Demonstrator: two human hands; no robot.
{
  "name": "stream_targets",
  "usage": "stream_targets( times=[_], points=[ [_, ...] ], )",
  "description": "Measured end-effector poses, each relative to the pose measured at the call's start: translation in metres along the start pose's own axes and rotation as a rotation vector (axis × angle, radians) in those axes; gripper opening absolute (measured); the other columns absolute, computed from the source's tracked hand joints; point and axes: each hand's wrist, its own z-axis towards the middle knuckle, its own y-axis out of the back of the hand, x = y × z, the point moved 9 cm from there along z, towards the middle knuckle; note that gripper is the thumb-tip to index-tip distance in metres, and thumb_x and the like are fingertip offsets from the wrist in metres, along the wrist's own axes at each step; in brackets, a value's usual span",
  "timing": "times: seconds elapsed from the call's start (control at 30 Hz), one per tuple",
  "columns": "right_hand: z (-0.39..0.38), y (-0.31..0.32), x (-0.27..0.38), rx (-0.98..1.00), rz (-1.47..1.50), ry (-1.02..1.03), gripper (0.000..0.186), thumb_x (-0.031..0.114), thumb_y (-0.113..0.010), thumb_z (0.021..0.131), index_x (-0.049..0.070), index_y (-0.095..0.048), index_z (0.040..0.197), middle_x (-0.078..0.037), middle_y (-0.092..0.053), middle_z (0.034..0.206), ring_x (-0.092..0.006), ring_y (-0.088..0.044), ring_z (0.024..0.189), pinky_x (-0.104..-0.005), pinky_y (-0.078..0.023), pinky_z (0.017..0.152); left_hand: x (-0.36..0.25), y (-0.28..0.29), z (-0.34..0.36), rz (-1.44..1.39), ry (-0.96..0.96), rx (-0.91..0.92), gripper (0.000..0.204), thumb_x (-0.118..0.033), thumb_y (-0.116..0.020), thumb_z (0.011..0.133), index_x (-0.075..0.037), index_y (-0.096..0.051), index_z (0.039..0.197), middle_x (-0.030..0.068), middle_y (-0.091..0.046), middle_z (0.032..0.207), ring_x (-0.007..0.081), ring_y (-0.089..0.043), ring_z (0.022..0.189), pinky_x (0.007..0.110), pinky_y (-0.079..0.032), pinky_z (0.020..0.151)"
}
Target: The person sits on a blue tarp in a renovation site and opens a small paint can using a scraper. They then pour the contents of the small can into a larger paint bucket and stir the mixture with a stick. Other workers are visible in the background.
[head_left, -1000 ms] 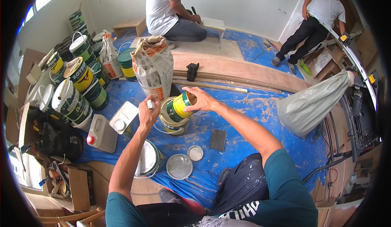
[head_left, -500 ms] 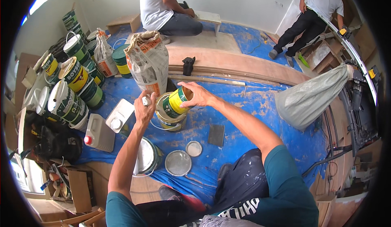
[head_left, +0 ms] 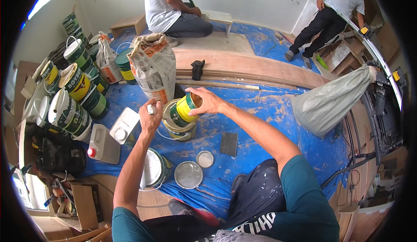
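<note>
My right hand (head_left: 207, 101) grips a small yellow and green paint can (head_left: 184, 110) from its base end and side. The can is tipped over a larger yellow and green pail (head_left: 186, 134), its mouth turned down to the left. Beside the can, my left hand (head_left: 150, 117) is closed around a white-ended tool (head_left: 151, 109), whose working end I cannot make out. Closer to me stands an open pail of white material (head_left: 153, 167). A large round lid (head_left: 188, 175) and a small round lid (head_left: 205, 159) lie to its right.
Paint pails (head_left: 77, 82) are stacked on the left, near two plastic jugs (head_left: 104, 144). A paper sack (head_left: 153, 68) stands behind my hands. Long boards (head_left: 243, 64) lie beyond, with two people farther off. A grey-green bag (head_left: 332, 103) rests on the right.
The whole view has shifted slightly, moving the scene a little left. Both hands keep their grips, and the can stays tipped over the pail.
</note>
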Motion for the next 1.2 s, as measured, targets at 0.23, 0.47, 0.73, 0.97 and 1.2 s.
stream_targets(
  times=[0.23,0.47,0.73,0.97,1.2],
  points=[
    [-0.001,-0.001,-0.004,-0.008,-0.009,0.003,0.1,0.048,-0.09,0.071,0.018,-0.043,0.154,-0.022,-0.054,0.139,-0.0384,-0.052,0.132,-0.0454,-0.043,0.113,-0.005,-0.002,0.002,0.002,0.083,0.018,0.031,-0.028,-0.064,0.095,0.001,-0.073,0.091,0.0209,-0.071,0.076,0.0371,-0.072,0.074,0.044,-0.054,0.072],
    [0.004,-0.004,-0.011,0.001,0.004,0.049,0.099,0.049,-0.09,0.072,0.016,-0.044,0.153,-0.023,-0.055,0.136,-0.0372,-0.053,0.13,-0.0452,-0.043,0.112,-0.001,-0.004,0.004,0.069,0.039,-0.012,0.034,-0.031,-0.062,0.096,0.001,-0.071,0.093,0.0243,-0.067,0.076,0.0432,-0.068,0.073,0.046,-0.052,0.071],
    [0.001,-0.003,-0.01,-0.002,0.017,-0.005,0.098,0.045,-0.091,0.072,0.019,-0.044,0.154,-0.02,-0.054,0.137,-0.0358,-0.053,0.13,-0.0443,-0.044,0.112,0.009,-0.006,0.007,0.03,0.056,-0.017,0.03,-0.028,-0.064,0.093,0.0,-0.072,0.092,0.022,-0.068,0.074,0.0396,-0.067,0.069,0.045,-0.052,0.07],
    [0.0,-0.002,-0.014,-0.002,0.045,-0.028,0.102,0.048,-0.091,0.069,0.019,-0.044,0.155,-0.023,-0.053,0.139,-0.0382,-0.051,0.133,-0.0455,-0.043,0.114,0.012,-0.009,0.011,0.002,0.052,-0.003,0.029,-0.028,-0.064,0.093,0.0,-0.072,0.092,0.0223,-0.069,0.075,0.0403,-0.067,0.07,0.045,-0.053,0.071],
    [0.001,-0.003,-0.013,0.005,0.05,-0.053,0.102,0.049,-0.091,0.069,0.02,-0.044,0.155,-0.023,-0.053,0.138,-0.0382,-0.053,0.131,-0.0448,-0.045,0.112,0.015,-0.01,0.012,0.013,0.057,-0.005,0.03,-0.028,-0.063,0.093,0.001,-0.071,0.09,0.0232,-0.068,0.075,0.0422,-0.067,0.071,0.046,-0.052,0.072]
  ],
)
